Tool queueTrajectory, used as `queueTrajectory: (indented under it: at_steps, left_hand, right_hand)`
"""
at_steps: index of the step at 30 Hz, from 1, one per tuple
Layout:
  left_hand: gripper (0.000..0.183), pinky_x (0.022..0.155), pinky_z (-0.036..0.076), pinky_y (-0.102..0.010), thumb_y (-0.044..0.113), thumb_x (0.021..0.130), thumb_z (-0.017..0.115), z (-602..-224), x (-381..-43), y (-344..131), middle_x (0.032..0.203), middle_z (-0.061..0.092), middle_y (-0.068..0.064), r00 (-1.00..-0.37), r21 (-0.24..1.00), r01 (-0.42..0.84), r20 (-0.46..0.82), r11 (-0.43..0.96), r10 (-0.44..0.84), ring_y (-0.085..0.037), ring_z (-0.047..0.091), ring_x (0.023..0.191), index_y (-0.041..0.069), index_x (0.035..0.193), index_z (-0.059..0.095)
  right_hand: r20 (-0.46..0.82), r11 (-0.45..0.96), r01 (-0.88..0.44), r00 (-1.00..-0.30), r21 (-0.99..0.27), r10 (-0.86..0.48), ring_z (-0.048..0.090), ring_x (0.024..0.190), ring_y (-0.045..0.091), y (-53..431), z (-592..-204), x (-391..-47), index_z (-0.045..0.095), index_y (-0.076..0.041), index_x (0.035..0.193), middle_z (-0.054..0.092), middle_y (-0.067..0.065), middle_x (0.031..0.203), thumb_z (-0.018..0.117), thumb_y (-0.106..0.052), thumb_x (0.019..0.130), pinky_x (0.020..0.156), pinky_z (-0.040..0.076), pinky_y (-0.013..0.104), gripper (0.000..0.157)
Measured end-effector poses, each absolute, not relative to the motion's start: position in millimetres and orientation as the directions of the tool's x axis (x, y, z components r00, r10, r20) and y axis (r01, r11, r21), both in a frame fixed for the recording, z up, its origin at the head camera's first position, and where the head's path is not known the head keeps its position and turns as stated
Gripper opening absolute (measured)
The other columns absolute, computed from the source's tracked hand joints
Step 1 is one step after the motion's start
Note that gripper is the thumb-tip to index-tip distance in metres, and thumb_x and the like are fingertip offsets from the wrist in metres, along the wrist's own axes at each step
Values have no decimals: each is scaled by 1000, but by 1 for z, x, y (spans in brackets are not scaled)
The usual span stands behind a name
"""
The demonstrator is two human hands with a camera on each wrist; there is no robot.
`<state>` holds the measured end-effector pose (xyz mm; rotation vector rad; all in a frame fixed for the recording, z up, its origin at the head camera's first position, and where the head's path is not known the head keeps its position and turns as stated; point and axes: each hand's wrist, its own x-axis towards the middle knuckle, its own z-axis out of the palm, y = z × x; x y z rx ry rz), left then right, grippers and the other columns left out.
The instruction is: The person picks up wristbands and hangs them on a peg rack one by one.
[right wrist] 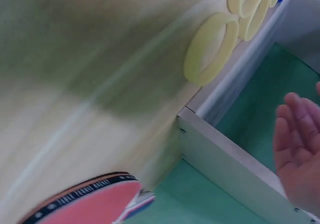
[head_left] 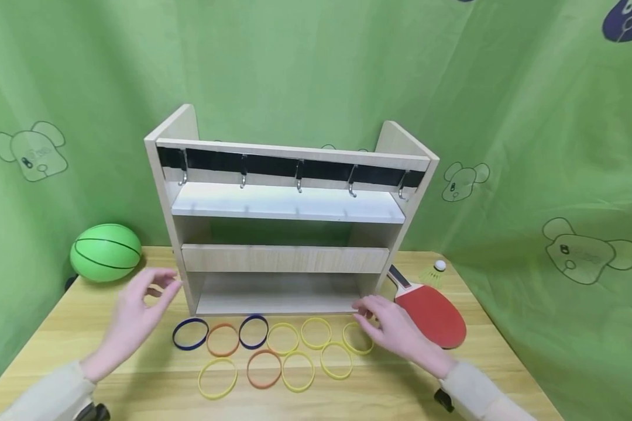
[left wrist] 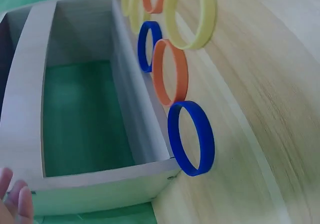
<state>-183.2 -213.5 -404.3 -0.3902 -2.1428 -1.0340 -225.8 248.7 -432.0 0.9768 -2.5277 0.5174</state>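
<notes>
My left hand (head_left: 137, 307) hovers beside the left side of a pale wooden rack (head_left: 284, 258), fingers loosely bent and holding nothing. Over the table near the rack's lower right corner is my right hand (head_left: 392, 327), also holding nothing; its relaxed fingers (right wrist: 297, 129) show in the right wrist view. Silicone wristbands lie flat in two rows before the rack. A dark blue wristband (left wrist: 205, 139) is nearest my left hand, with an orange wristband (left wrist: 184, 78) beside it. Closest to my right hand lies a yellow wristband (right wrist: 227, 46). Several metal hooks (head_left: 298, 182) line the rack's black strip.
A green ball (head_left: 105, 252) sits at the table's back left. Right of the rack lie a red table tennis racket (head_left: 434, 316) and a shuttlecock (head_left: 436, 273). Green cloth (head_left: 295, 64) hangs behind and at the sides of the wooden table (head_left: 153, 386).
</notes>
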Motion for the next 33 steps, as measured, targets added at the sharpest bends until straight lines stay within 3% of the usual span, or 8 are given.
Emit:
queueTrajectory:
  at_steps: [5, 9, 12, 14, 16, 23, 26, 33]
  left_hand:
    - [22, 72, 44, 4, 11, 96, 64, -394, -181, -221, 95, 60, 13, -768, 703, 362, 598, 613, -231, 17, 48, 86, -5, 110, 62]
    - [40, 80, 41, 4, 26, 102, 54, -383, -184, -230, 113, 62, -7, -833, 769, 249, 480, 589, -275, 10, 49, 97, -5, 127, 54]
    - [56, 103, 51, -25, 36, 105, 45, -375, -190, -240, 135, 54, -27, -897, 779, 200, 390, 595, -209, -19, 56, 118, -5, 143, 41]
    - [64, 110, 46, -52, 41, 107, 38, -368, -194, -245, 146, 44, -33, -934, 781, 174, 324, 599, -152, -43, 48, 130, -6, 150, 31]
    - [71, 111, 34, -70, 46, 107, 31, -361, -199, -248, 154, 31, -36, -966, 807, 144, 240, 573, -95, -56, 38, 135, -7, 154, 22]
    - [87, 121, 21, -64, 60, 103, 17, -346, -217, -253, 161, 10, -33, -998, 908, 42, 20, 416, 58, -53, 19, 147, -9, 154, 6]
    - [92, 123, 14, -62, 64, 102, 15, -342, -223, -254, 162, 2, -32, -991, 937, 44, -4, 346, 137, -49, 8, 151, -11, 153, -1]
    - [100, 126, 5, -58, 71, 97, 15, -333, -232, -249, 165, -6, -26, -965, 972, 41, -22, 231, 263, -43, 0, 154, -7, 155, -7]
  right_hand:
    - [324, 762, -577, -810, -293, -489, 61, 71, 5, 253, -438, -224, 67, -13, 92, 67, -5, 81, 72, -13, 88, 59, 55, 18, 6]
    - [248, 800, -501, -864, -329, -439, 59, 71, 2, 256, -442, -225, 68, -14, 91, 65, -7, 79, 72, -15, 89, 59, 51, 14, 5]
    - [222, 821, -462, -886, -336, -408, 60, 71, 5, 258, -444, -227, 68, -12, 93, 66, -5, 79, 72, -15, 89, 59, 50, 15, 7]
    - [198, 836, -430, -902, -340, -383, 61, 71, 7, 259, -446, -229, 68, -10, 95, 66, -4, 79, 73, -15, 88, 59, 50, 15, 10]
    - [166, 851, -393, -920, -348, -356, 62, 72, 10, 260, -448, -230, 68, -9, 96, 66, -3, 80, 73, -16, 88, 59, 50, 16, 12]
    - [74, 878, -326, -944, -351, -321, 53, 68, 5, 262, -454, -232, 68, -9, 94, 63, -3, 78, 73, -20, 88, 56, 44, 17, 13]
    - [55, 874, -329, -942, -359, -332, 49, 66, 4, 264, -456, -233, 66, -11, 89, 60, -5, 74, 73, -21, 88, 55, 41, 17, 12]
    - [46, 842, -361, -926, -400, -375, 45, 61, 1, 268, -459, -235, 61, -13, 79, 57, -6, 69, 73, -20, 88, 54, 39, 16, 17]
